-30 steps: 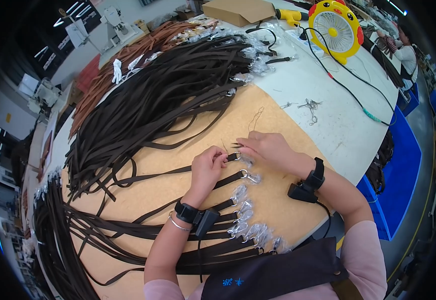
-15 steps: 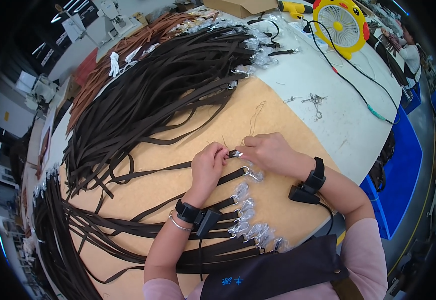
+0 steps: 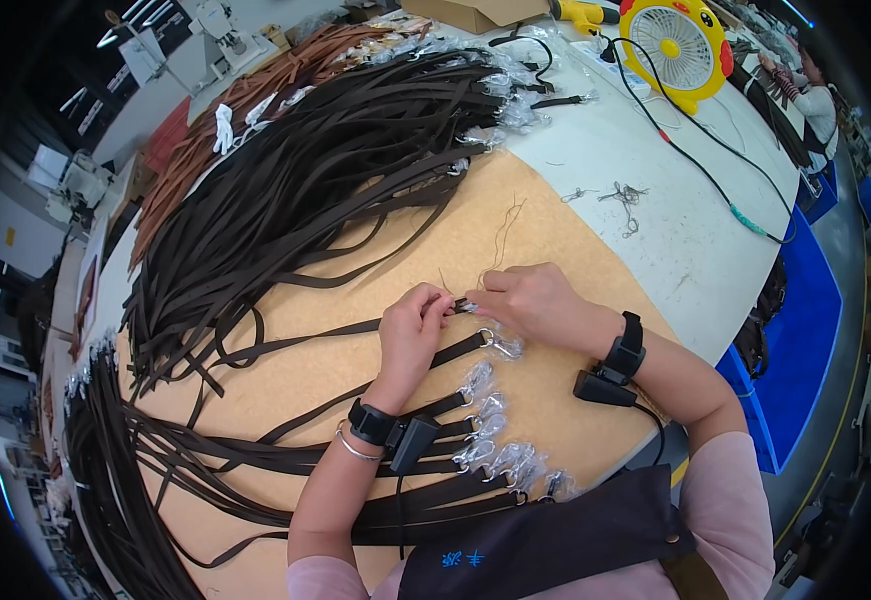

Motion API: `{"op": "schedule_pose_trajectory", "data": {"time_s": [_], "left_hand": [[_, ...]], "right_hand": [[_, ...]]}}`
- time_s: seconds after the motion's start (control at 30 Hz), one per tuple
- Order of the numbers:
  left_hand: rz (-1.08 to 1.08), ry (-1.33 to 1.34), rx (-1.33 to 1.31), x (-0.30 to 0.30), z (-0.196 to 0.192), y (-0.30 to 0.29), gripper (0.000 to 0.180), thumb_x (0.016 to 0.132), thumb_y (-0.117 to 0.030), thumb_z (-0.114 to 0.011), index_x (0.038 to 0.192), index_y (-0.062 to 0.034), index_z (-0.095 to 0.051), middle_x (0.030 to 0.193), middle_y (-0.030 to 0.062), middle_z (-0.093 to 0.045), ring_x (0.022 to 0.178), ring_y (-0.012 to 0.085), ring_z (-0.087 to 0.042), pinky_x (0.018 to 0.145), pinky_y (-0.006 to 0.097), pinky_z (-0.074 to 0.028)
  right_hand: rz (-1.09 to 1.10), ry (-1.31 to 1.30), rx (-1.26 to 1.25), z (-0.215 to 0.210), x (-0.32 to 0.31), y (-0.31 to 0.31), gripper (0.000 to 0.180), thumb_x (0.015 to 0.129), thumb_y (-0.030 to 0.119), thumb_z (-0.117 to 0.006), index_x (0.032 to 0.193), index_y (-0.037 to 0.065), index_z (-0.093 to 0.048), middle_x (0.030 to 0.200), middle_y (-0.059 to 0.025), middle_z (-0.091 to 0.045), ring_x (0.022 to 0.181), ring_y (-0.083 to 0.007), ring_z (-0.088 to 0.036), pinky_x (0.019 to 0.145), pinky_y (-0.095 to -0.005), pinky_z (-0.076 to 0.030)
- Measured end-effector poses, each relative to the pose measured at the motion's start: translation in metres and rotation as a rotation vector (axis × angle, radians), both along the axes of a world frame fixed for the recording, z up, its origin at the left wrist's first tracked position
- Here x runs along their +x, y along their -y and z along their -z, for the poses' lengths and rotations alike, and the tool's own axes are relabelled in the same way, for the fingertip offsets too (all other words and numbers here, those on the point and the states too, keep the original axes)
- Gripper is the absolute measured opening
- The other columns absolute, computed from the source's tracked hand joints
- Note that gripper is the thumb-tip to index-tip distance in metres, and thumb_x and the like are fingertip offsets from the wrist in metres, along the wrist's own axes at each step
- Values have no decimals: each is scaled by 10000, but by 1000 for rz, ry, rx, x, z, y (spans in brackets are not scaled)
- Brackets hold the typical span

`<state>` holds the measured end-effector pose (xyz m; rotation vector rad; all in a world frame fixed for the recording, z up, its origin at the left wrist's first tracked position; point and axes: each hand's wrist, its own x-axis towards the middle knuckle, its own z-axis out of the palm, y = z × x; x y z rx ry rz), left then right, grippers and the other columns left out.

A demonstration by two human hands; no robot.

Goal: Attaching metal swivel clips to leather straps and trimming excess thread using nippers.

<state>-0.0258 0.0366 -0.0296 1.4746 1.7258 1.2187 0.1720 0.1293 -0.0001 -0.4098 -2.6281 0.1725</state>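
Both hands meet over the tan board, at the end of one dark brown strap [image 3: 346, 331]. My left hand [image 3: 411, 335] is closed, its thumb and fingertips pinching the strap near that end. Against the same end, where something shiny shows, my right hand [image 3: 536, 308] is closed too; its fingertips partly hide what they grip. A thin thread [image 3: 502, 240] runs up from the fingers across the board. Just below the hands lies another strap with a metal clasp [image 3: 501, 345] in clear plastic. Several more straps with wrapped clasps [image 3: 491, 415] lie in a row nearer me.
A large heap of dark straps [image 3: 306, 170] fills the far left, with brown straps [image 3: 181, 185] behind it. A yellow fan [image 3: 670, 50], its black cable [image 3: 701, 165] and loose threads [image 3: 628, 200] are at the far right. Another bundle [image 3: 106, 450] hangs over the left edge.
Hands and strap stay almost in place, with the fingertips shifting slightly at the strap's end. The whole view has moved a little.
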Motion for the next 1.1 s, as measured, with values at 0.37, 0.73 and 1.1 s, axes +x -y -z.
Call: {"op": "schedule_pose_trajectory", "data": {"time_s": [0.37,0.73,1.1], "left_hand": [[9,57,-16,-1,0,0,123,968,-103,-635,911,4,-659,753,66,-700,639,115,-647,609,257,-505],[52,136,-79,-3,-4,2,134,992,-84,-606,918,20,-644,803,21,-657,712,65,-567,671,215,-475],[136,172,-103,-11,-5,7,66,1011,-44,-567,976,-5,-607,885,28,-656,810,81,-610,732,226,-501]], "right_hand": [[-34,13,-14,1,0,-3,212,892,271,-688,1055,143,-732,783,-18,-578,696,-198,-654,565,-334,-499],[-13,52,-85,-4,-5,-3,196,897,258,-680,1057,166,-747,762,-35,-587,688,-233,-653,567,-358,-498],[-7,-46,-138,7,-2,-1,186,898,263,-683,1031,148,-743,741,-33,-580,662,-238,-643,563,-352,-496]]}}
